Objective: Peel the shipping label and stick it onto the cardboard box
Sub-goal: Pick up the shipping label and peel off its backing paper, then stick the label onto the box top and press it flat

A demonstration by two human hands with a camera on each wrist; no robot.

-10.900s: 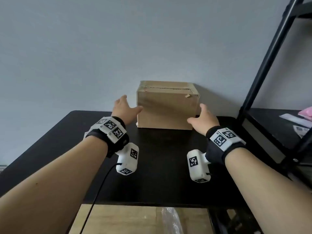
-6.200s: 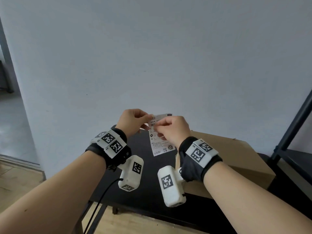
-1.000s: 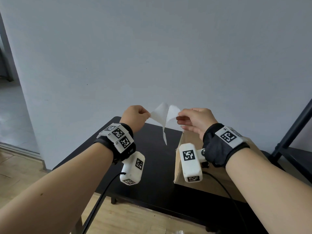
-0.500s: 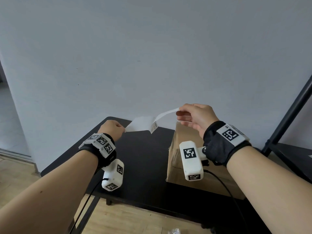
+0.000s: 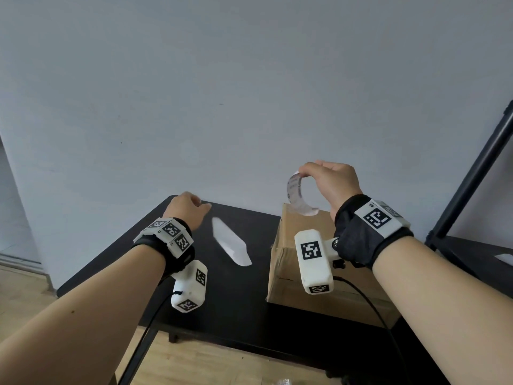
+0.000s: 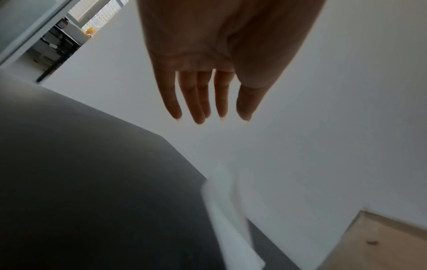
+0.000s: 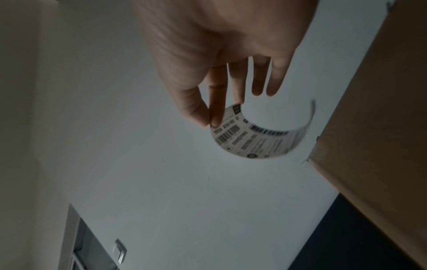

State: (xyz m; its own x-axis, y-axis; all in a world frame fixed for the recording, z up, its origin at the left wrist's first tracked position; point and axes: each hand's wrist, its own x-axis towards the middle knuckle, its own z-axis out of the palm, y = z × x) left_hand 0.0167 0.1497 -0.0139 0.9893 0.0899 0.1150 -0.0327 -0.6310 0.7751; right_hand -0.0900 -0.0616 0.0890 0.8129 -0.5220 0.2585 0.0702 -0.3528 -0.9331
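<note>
My right hand [image 5: 322,176] pinches one end of the peeled shipping label [image 5: 298,197] between thumb and forefinger, above the far left corner of the cardboard box [image 5: 288,262]. The label [image 7: 256,138] curls downward, printed with barcodes, and hangs close to the box [image 7: 379,113] without clearly touching it. The white backing sheet [image 5: 230,245] is blurred just over the black table [image 5: 236,307], free of any hand. My left hand [image 5: 188,209] hovers left of it with fingers [image 6: 196,98] straight and holding nothing. The backing sheet [image 6: 228,219] shows below those fingers.
The box stands on the right half of the table, near a grey wall [image 5: 222,93]. A black shelf frame [image 5: 477,173] rises at the right, with a white slip [image 5: 503,257] on its shelf. Wooden floor [image 5: 25,290] lies to the left and front.
The label has come fully off its backing. My left hand has let go of the backing sheet, which has dropped toward the table. My right hand carried the label over the box.
</note>
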